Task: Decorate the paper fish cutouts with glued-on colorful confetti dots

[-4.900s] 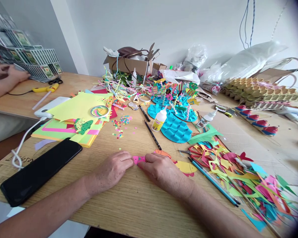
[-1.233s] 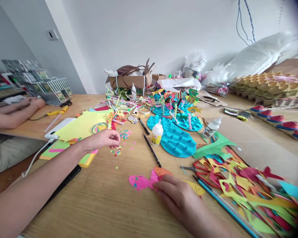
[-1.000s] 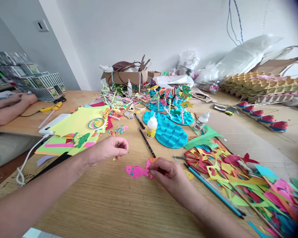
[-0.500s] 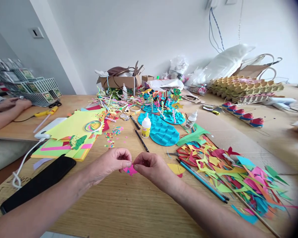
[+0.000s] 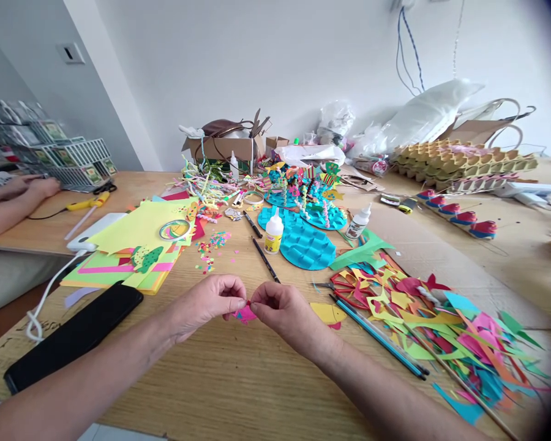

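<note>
A small pink paper cutout (image 5: 245,315) is pinched between my two hands above the wooden table. My left hand (image 5: 215,304) grips it from the left with thumb and forefinger. From the right, my right hand (image 5: 282,311) pinches its upper edge, and the fingertips of both hands nearly meet. Part of the cutout is hidden behind the fingers. A yellow paper fish (image 5: 327,313) lies just beyond my right hand. In front of my hands are a black pencil (image 5: 266,260), a white glue bottle (image 5: 273,233) and a blue textured oval base (image 5: 308,248).
Paper scraps (image 5: 441,318), blue pencils (image 5: 381,337) and red-handled scissors (image 5: 344,286) lie at right. At left are a black phone-like slab (image 5: 73,334) and coloured paper sheets (image 5: 119,229). Confetti (image 5: 213,245) is scattered ahead. Another person's hands (image 5: 39,187) are at far left.
The view has shifted slightly, so the table things appear a little further right. Both hands keep their pinch on the pink cutout, which is turned slightly.
</note>
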### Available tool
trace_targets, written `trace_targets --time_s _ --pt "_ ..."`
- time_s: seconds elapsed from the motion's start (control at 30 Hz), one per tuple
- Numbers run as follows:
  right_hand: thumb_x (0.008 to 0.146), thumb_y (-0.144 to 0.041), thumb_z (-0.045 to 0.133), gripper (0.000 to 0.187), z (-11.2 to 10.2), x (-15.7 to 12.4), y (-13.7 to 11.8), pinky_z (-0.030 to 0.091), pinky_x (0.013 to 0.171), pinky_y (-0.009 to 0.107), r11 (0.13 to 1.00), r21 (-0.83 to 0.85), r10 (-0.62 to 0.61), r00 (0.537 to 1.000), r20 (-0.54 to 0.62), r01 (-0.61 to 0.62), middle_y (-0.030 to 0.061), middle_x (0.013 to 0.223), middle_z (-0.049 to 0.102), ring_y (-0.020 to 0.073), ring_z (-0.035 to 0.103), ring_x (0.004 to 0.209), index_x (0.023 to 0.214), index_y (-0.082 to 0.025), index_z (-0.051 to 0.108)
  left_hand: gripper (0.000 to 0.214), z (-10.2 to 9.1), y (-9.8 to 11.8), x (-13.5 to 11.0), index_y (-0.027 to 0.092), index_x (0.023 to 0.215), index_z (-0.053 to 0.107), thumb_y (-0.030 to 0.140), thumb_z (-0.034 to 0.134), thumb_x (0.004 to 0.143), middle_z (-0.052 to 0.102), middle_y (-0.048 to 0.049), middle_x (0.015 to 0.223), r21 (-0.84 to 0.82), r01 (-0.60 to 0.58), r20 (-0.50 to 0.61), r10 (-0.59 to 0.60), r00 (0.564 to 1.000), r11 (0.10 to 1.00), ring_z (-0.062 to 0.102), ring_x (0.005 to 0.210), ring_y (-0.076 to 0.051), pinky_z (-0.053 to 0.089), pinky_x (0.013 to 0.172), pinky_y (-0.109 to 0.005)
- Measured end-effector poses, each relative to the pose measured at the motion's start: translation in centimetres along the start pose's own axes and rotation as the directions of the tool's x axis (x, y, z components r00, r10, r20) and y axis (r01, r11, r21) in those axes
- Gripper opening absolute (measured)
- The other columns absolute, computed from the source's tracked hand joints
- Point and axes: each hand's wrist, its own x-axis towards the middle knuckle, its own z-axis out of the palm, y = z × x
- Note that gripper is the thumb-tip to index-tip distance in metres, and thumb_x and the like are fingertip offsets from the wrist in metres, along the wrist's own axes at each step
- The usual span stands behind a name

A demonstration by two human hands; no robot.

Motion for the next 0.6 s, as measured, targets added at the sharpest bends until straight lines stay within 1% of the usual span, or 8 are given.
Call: trace_targets --time_s 0.07,0.13,0.2,0.27,0.33,0.43,0.6 --pt "0.068 -0.018 0.052 0.006 -0.09 0.03 0.10 0.030 0.045 0.017 1.000 -0.008 0.012 1.000 0.001 -0.012 -0.0049 0.054 0.048 0.0068 0.041 0.051 0.063 -0.016 0.054 0.007 -0.14 0.06 -0.02 0.016 0.067 0.049 0.022 0.052 0.068 0.046 0.0045 0.062 0.024 0.007 -0.004 -0.007 1.000 1.000 0.041 0.057 -0.009 0.032 0.054 -0.021" --pt "0.068 -0.017 0.051 0.006 -0.16 0.09 0.22 0.030 0.045 0.017 1.000 -0.012 0.026 1.000 0.004 -0.026 -0.0048 0.055 0.048 0.0067 0.041 0.051 0.063 -0.016 0.054 0.010 -0.22 0.18 -0.05 0.016 0.069 0.050 0.025 0.049 0.071 0.046 0.0040 0.063 0.083 -0.005 0.002 0.005 1.000 0.997 0.041 0.058 -0.010 0.032 0.055 -0.021" --pt "0.068 -0.016 0.051 0.006 -0.19 0.17 0.33 0.030 0.045 0.017 0.999 -0.017 0.032 1.000 0.002 -0.031 -0.0048 0.054 0.048 0.0067 0.041 0.051 0.063 -0.016 0.054 0.012 -0.18 0.27 -0.03 0.016 0.070 0.051 0.027 0.046 0.073 0.046 0.0034 0.064 0.190 -0.040 0.015 0.038 0.999 0.981 0.042 0.060 -0.011 0.033 0.056 -0.022" --pt "0.068 -0.016 0.051 0.007 -0.17 0.22 0.40 0.030 0.045 0.017 0.999 -0.022 0.023 1.000 0.004 -0.023 -0.0050 0.054 0.048 0.0065 0.041 0.051 0.062 -0.015 0.054 0.012 -0.01 0.25 0.07 0.016 0.071 0.052 0.025 0.045 0.072 0.047 0.0033 0.065 0.307 -0.075 0.018 0.073 0.997 0.949 0.042 0.062 -0.011 0.032 0.057 -0.022" --pt "0.068 -0.015 0.051 0.007 -0.12 0.23 0.42 0.030 0.045 0.017 1.000 -0.022 0.010 1.000 0.011 -0.010 -0.0051 0.054 0.047 0.0063 0.041 0.051 0.062 -0.015 0.054 0.010 0.23 0.14 0.23 0.016 0.069 0.052 0.022 0.044 0.070 0.048 0.0037 0.063 0.387 -0.078 0.003 0.083 0.997 0.919 0.042 0.062 -0.011 0.031 0.056 -0.021" --pt "0.068 -0.013 0.051 0.008 -0.07 0.22 0.41 0.030 0.046 0.017 1.000 -0.015 0.006 1.000 0.021 -0.006 -0.0053 0.054 0.047 0.0060 0.041 0.051 0.062 -0.015 0.055 0.010 0.49 -0.05 0.38 0.017 0.066 0.051 0.020 0.043 0.069 0.046 0.0043 0.060 0.429 -0.060 -0.019 0.075 0.997 0.901 0.042 0.060 -0.011 0.031 0.054 -0.021" --pt "0.068 -0.014 0.051 0.007 -0.20 0.22 0.55 0.030 0.046 0.017 0.999 -0.014 0.031 0.999 0.027 -0.030 -0.0049 0.054 0.048 0.0062 0.041 0.050 0.063 -0.015 0.056 0.010 0.35 -0.19 0.37 0.017 0.065 0.051 0.021 0.043 0.069 0.045 0.0043 0.061 0.419 -0.068 -0.017 0.083 0.996 0.905 0.042 0.061 -0.012 0.031 0.056 -0.021"
